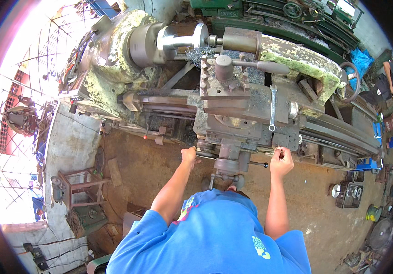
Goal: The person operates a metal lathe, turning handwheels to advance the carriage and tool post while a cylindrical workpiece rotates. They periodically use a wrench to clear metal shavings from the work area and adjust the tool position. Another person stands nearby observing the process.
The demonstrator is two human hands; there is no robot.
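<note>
A lathe fills the upper middle, its paint flaking off in pale green. My left hand (189, 156) is closed at the rim of a carriage handwheel (208, 154), seen nearly edge-on. My right hand (282, 162) is closed in a pinch at the carriage's front right edge; what its fingertips hold is too small to make out. Between my hands stands the cross-slide crank (224, 176). The square tool post (224, 86) has a long handle (267, 67) on top. A shiny flanged metal workpiece (182, 42) sits between the chuck (145, 44) and the tailstock (242, 40).
A combination wrench (273, 107) lies on the carriage. Curled metal chips (199, 55) hang below the workpiece. A black lever knob (266, 165) juts out near my right hand. Another green lathe (251, 18) stands behind. A person (390, 77) is at the far right. A small stand (84, 185) is at left.
</note>
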